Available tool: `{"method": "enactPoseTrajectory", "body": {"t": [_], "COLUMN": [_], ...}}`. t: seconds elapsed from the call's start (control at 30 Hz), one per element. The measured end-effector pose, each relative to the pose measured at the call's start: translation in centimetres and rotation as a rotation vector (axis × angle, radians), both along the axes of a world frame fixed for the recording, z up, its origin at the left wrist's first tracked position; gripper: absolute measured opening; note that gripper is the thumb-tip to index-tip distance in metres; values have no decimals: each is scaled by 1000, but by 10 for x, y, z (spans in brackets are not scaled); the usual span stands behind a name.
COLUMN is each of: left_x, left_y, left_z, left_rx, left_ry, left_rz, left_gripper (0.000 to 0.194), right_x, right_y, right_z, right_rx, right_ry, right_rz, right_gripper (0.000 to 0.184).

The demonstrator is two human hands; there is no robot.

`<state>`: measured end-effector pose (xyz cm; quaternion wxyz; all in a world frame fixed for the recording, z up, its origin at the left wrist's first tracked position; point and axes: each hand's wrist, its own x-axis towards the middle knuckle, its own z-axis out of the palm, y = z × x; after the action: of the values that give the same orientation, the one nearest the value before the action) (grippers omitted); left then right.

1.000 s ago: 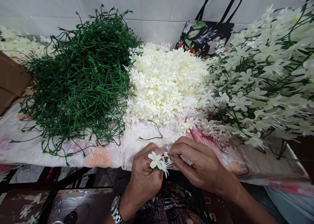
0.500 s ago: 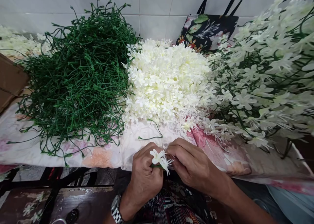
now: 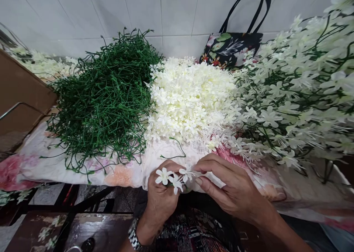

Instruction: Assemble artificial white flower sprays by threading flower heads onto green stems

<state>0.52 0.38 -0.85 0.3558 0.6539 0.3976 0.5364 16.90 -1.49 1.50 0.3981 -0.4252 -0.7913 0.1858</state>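
My left hand (image 3: 163, 193) is closed in a fist around a sprig of white artificial flowers (image 3: 176, 182). Several blossoms with thin white stamens stick out above its thumb and forefinger; the stem is mostly hidden inside the fist. Just to the right, my right hand (image 3: 229, 185) has its thumb and forefinger a little apart by the stamens of the rightmost blossom. Nothing shows between those fingertips. Beyond both hands lie a loose green plastic stem (image 3: 181, 149), a heap of white blossoms (image 3: 190, 101) and, at the left, a pile of green stems (image 3: 105, 97).
Finished-looking white flower sprays (image 3: 298, 97) rise at the right. A black floral bag (image 3: 232, 49) leans on the tiled wall (image 3: 179, 12). A cardboard box (image 3: 23, 101) stands at the left. Flowered cloth (image 3: 69, 171) covers the table; a brown stool top (image 3: 96, 226) is below.
My right hand has drawn slightly away from the sprig, and its pinch has loosened. More blossoms now show spread above my left fist. The view has tilted and shifted.
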Motion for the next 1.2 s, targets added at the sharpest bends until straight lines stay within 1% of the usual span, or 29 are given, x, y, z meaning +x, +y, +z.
{"method": "enactPoseTrajectory", "body": {"t": [0.13,0.27,0.43,0.53,0.63,0.8,0.93,1.07,1.13,1.2], "left_x": [-2,-6,-9,-7,-5,-4,-4,-3,-3,-4], "left_y": [-4,-9,-12,-11,-9,-7,-6,-4,-2,-1], "left_z": [-4,-9,-14,-16,-16,-14,-15,-14,-13,-12], "left_rx": [102,178,337,347,305,317,296,284,229,176], "left_ry": [54,202,396,441,464,463,432,320,238,173], "left_rz": [69,85,110,113,110,147,132,86,46,26], "left_gripper": [15,20,29,25,19,22,25,25,23,20], "right_x": [-7,-16,-21,-22,-25,-31,-34,-27,-22,-17], "right_y": [-1,0,1,4,6,9,10,10,10,9], "right_z": [1,-1,-8,-13,-18,-25,-27,-22,-16,-10], "right_rx": [-17,-7,-4,-4,6,42,57,17,8,40], "right_ry": [28,53,53,52,64,76,63,32,14,-2], "right_rz": [-53,-72,-87,-105,-141,-159,-149,-103,-82,-93], "right_gripper": [6,7,10,10,12,11,13,13,12,9]}}
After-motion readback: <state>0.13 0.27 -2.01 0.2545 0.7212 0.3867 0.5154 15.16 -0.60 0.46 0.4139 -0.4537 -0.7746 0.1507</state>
